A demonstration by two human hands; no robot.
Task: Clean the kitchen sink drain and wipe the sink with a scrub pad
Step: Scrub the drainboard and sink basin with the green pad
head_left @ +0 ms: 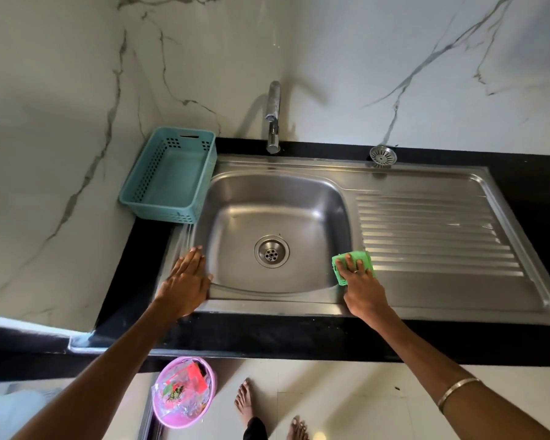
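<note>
Both forearms reach in from the bottom edge, cut off above the elbow, the right one wearing a thin bangle. Beyond them the steel sink fills the black counter, its ribbed drainboard running right. A teal basket sits at the basin's left rear corner, touching the wall. On the floor a pink bin holds crumpled plastic, its contents hard to make out. The left hand lies flat and spread on the sink's left rim, gripping nothing. The right hand presses fingers down on a green scrub pad at the basin's right rim, partly covering it. The drain shows uncovered mid-basin; a loose strainer rests behind, beside the tap.
</note>
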